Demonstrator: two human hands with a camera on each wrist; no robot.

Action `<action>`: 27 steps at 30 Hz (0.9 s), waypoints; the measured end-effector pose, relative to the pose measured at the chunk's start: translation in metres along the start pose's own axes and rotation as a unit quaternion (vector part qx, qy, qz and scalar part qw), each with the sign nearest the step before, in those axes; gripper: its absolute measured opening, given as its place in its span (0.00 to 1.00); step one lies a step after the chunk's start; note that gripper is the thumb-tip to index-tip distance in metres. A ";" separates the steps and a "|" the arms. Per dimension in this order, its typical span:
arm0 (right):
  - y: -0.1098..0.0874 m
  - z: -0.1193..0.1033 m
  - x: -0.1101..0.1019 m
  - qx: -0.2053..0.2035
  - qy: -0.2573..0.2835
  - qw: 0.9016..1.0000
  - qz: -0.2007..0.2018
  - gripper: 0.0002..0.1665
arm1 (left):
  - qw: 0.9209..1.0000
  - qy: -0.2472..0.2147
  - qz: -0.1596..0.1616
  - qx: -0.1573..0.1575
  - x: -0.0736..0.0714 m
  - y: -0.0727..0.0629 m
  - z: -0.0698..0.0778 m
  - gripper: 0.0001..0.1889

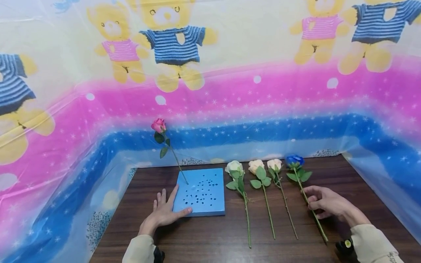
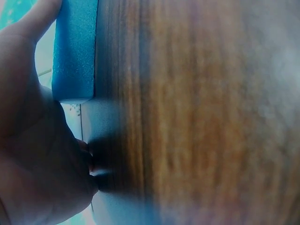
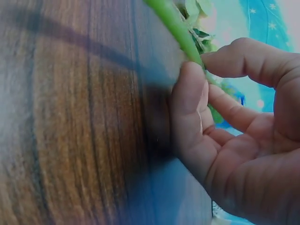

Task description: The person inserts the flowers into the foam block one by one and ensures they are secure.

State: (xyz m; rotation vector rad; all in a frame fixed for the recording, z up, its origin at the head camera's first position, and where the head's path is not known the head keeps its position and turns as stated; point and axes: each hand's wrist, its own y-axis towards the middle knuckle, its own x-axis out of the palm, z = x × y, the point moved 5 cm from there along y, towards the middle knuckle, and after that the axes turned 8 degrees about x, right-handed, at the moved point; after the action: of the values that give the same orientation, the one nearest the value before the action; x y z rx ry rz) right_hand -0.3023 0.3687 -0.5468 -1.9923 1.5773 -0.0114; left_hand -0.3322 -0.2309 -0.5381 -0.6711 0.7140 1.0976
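Head: three o'clock from the blue block (image 1: 210, 210), the right hand (image 1: 330, 202) pinches the blue rose (image 1: 295, 161); jolting may topple the pink rose (image 1: 159, 125), leaning toward eleven. Left wrist: the outspread left hand (image 2: 35, 136) could let the block slide. Right wrist: the fingertip-held stem (image 3: 173, 23) might twist.

Pale roses (image 1: 261, 172) bar the right hand (image 1: 327, 200) leftward; overhead seems free.

The block (image 1: 219, 193) is light blue with dark dots. The pink rose (image 1: 159, 125) and the blue rose (image 1: 295, 160) have green leaves. The table (image 1: 197, 237) is streaky brown.
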 end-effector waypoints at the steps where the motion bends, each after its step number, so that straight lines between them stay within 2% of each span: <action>1: 0.000 0.001 0.000 -0.003 0.002 1.000 -0.001 0.43 | 1.000 0.001 0.000 0.000 0.000 0.000 0.000 0.65; 9: -0.001 -0.003 0.001 -0.032 0.018 0.999 -0.003 0.43 | 1.000 -0.002 0.004 0.003 -0.001 -0.001 0.003 0.65; 17: -0.004 -0.023 0.000 -0.095 0.037 0.995 -0.001 0.43 | 1.000 -0.002 0.005 0.002 0.000 -0.001 0.001 0.65; 27: -0.004 -0.045 -0.002 -0.165 0.014 0.982 0.095 0.43 | 1.000 -0.001 0.007 0.006 0.000 -0.001 0.001 0.65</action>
State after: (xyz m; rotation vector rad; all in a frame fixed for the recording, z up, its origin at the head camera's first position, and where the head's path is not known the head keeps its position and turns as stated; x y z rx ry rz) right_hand -0.3157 0.3515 -0.5072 -2.0812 1.8804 0.3179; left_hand -0.3307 -0.2307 -0.5371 -0.6563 0.7233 1.1056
